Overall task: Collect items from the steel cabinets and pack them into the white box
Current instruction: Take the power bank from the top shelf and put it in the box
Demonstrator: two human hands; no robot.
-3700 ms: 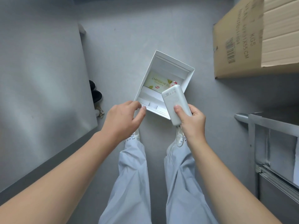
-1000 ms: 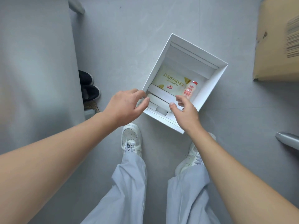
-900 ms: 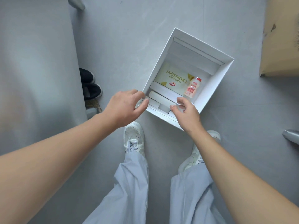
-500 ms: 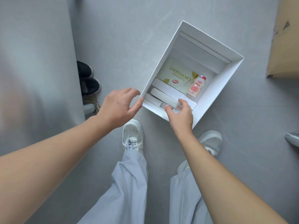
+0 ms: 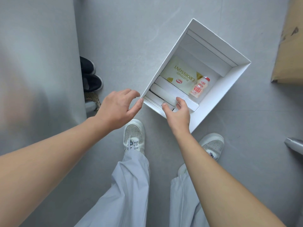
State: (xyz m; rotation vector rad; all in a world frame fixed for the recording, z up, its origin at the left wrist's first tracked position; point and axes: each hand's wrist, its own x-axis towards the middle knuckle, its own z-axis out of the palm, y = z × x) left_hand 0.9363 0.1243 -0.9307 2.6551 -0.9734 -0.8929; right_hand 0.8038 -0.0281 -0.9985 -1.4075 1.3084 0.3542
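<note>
The white box (image 5: 214, 102) sits open on the grey floor in front of my feet. Inside lie a pale yellow croissant packet (image 5: 180, 72), a small pink-labelled drink bottle (image 5: 199, 87) and a white power bank (image 5: 161, 92) along the near-left wall. My right hand (image 5: 177, 113) reaches over the near rim, its thumb and fingers closed around the power bank's near end. My left hand (image 5: 118, 108) hovers at the box's left corner with its fingers apart and its thumb tip at the rim.
A steel cabinet side (image 5: 37, 63) fills the left. Black shoes (image 5: 91, 76) stand beside it. A cardboard carton (image 5: 290, 46) is at the right edge, and a steel leg (image 5: 295, 145) pokes in lower right. My white sneakers (image 5: 134, 135) stand just below the box.
The power bank, held above the box 3.7 s ago, now lies inside along the near-left wall with my right hand still on it. The view has dropped closer to the box.
</note>
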